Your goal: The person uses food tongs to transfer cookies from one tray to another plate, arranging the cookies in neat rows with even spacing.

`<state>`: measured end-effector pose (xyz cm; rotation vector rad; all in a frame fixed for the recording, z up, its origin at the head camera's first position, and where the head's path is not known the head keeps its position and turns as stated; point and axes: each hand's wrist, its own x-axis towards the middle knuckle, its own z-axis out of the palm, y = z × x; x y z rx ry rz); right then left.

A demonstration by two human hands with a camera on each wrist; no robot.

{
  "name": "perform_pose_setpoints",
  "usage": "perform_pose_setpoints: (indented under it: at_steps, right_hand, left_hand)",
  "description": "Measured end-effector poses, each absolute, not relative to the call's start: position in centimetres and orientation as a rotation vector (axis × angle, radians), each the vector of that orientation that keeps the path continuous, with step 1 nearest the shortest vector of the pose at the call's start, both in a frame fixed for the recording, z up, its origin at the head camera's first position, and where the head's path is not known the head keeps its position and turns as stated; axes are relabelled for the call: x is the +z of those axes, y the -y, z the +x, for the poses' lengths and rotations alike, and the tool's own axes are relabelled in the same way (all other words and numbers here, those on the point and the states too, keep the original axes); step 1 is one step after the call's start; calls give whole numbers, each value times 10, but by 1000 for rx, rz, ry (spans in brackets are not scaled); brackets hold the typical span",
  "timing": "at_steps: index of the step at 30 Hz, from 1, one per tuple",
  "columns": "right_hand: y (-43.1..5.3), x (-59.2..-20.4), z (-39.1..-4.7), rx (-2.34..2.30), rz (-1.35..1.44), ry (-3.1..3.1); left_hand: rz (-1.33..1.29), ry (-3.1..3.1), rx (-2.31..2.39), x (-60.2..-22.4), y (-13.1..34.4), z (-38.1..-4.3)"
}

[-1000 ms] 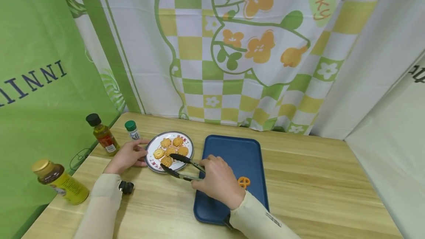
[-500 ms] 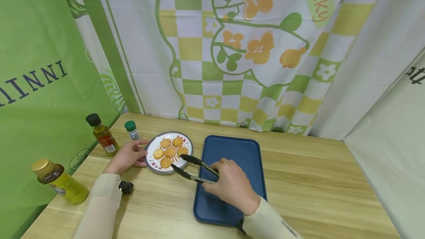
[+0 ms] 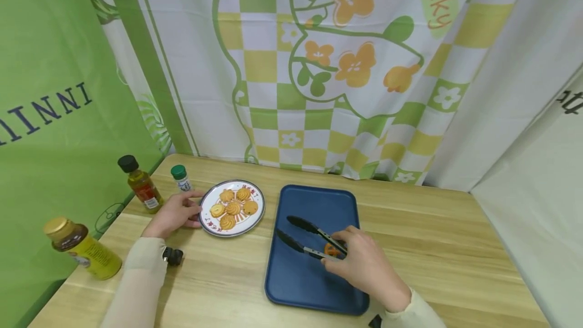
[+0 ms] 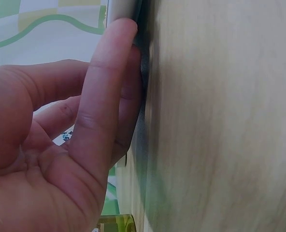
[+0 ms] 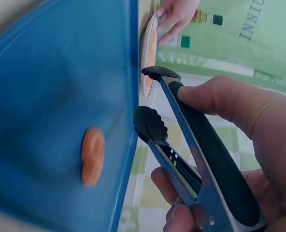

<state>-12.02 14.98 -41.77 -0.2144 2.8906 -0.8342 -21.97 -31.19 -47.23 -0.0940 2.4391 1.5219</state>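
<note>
My right hand (image 3: 364, 267) grips metal tongs (image 3: 314, 239) with black tips, which stand apart with nothing between them. They hang over a dark blue tray (image 3: 291, 282). On the tray, a pretzel (image 5: 92, 157) lies beneath the tongs, partly covered by them in the head view. To the left, my left hand (image 3: 175, 214) touches the rim of a round white plate (image 3: 248, 224) with its fingers fairly straight. Several round golden cookies (image 3: 233, 208) lie on that plate. In the left wrist view one fingertip (image 4: 126, 29) meets the plate's edge, low over the wooden tabletop.
A green-capped shaker (image 3: 182, 178) stands just behind my left hand. Beside it is a black-capped sauce bottle (image 3: 143, 186), and a yellow bottle (image 3: 91, 252) stands nearer the table's left edge. Printed curtains (image 3: 291, 90) hang behind the wooden table (image 3: 432, 237).
The tongs in my right hand have moved right, away from the plate's edge, and are now over the tray and pretzel. My left hand, plate and cookies have stayed about where they were.
</note>
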Motion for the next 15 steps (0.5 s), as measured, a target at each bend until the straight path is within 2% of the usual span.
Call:
perform_pose_setpoints:
  at_steps: [15]
  right_hand:
    - [-211, -416, -94, -637, -81, -2972]
  left_hand:
    - [-79, -2425, 1512, -472, 314, -221]
